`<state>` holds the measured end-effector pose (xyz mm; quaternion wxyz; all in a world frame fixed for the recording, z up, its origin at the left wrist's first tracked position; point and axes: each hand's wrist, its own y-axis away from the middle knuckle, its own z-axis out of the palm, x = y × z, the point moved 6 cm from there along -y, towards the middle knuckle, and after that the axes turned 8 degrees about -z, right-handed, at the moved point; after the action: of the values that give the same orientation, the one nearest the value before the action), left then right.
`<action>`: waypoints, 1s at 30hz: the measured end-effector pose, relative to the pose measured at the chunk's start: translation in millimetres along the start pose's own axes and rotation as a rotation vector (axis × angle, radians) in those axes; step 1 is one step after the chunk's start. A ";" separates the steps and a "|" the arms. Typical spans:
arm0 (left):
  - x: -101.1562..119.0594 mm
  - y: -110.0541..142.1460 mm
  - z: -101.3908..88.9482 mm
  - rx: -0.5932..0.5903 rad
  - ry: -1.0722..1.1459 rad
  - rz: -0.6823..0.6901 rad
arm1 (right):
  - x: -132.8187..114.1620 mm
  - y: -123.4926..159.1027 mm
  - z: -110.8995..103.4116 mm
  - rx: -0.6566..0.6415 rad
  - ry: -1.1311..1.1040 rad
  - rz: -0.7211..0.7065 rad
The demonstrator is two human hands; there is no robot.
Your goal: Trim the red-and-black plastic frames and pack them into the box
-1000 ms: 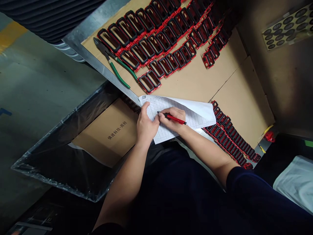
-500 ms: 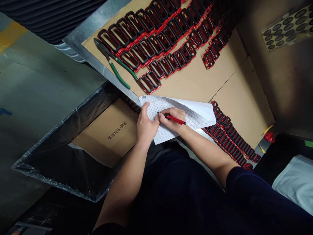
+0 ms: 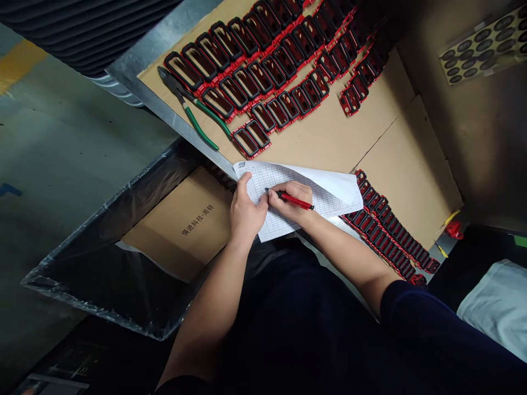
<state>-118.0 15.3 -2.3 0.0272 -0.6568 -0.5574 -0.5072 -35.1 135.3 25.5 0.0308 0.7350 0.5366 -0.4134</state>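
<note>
A sheet lies beneath both hands at the edge of a table, the right hand clamped on a pen, the left hand, thumb and forefinger apart, on its left side.

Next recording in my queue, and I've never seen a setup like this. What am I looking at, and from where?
There is no machine: these are one person's bare hands, seen by a camera worn on their head, looking forward and down. The right hand holds a red-and-black pen at a printed grid sheet; the left hand touches the sheet's edge. On the cardboard-covered surface lie rows of red-and-black frames and green-handled pliers.
</note>
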 end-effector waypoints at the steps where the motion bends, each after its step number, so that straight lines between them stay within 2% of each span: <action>1: -0.1 -0.1 0.0 0.000 0.001 -0.001 | 0.5 0.3 0.4 -0.007 -0.004 0.004; 10: -0.6 -0.5 -0.2 0.021 0.005 0.015 | 1.7 1.3 2.6 -0.034 -0.017 0.021; 21: -1.6 -1.1 0.9 0.016 -0.003 0.010 | -2.0 -1.6 -1.8 0.051 -0.050 -0.026; 27: -2.0 -1.0 1.0 0.019 -0.006 0.012 | 2.4 1.0 -7.8 0.076 -0.056 0.068; 30: -1.7 -1.3 0.8 0.008 -0.029 -0.010 | 11.9 2.7 -6.0 0.053 -0.173 0.225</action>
<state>-118.2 15.0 -4.6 0.0192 -0.6612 -0.5628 -0.4956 -28.5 146.3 20.7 0.1037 0.7526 0.4352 -0.4832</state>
